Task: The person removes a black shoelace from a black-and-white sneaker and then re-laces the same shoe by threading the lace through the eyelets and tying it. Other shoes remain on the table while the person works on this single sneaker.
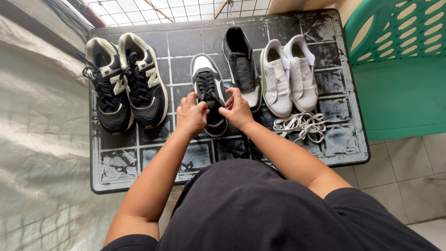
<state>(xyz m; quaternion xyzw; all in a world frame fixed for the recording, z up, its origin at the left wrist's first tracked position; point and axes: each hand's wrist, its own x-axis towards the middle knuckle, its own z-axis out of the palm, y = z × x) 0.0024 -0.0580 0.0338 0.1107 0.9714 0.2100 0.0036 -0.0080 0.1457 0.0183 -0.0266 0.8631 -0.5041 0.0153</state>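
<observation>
A black-and-white sneaker [205, 76] with black laces lies in the middle of the dark tiled table [153, 153], toe toward me. My left hand [191, 114] and my right hand [238, 110] both pinch its laces near the tongue. Its mate [240, 62], black and unlaced, lies just to the right, partly behind my right hand.
A pair of black sneakers with cream trim [124, 81] stands at the left. A white pair [289, 74] without laces stands at the right, loose white laces [301, 125] in front of it. A green plastic chair [399, 69] is beside the table; pale sheeting [42, 139] hangs at the left.
</observation>
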